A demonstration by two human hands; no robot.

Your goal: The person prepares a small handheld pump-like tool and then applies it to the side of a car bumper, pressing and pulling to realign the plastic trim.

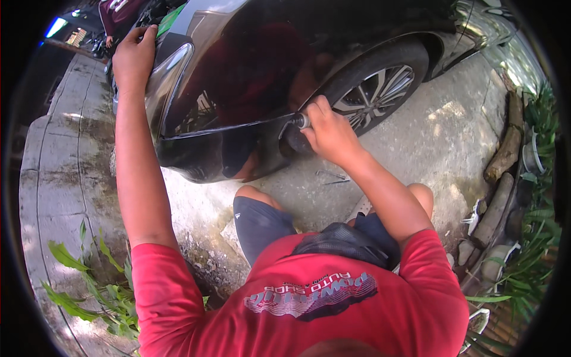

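A dark, glossy car bumper fills the space before me, with a seam running from the lamp corner to the wheel arch. My right hand is closed around a short round object with a dark tip and a grey end. It meets the bumper where the seam reaches the wheel arch, and most of it is hidden by my fingers. My left hand rests at the car's far left corner by the lamp, fingers bent and partly hidden. Something green shows just beyond its thumb.
A wheel with a spoked rim stands right of my right hand. Thin metal tools lie on the concrete below it. Logs and plants line the right side. Leafy stems grow at lower left. Another person is partly visible at upper left.
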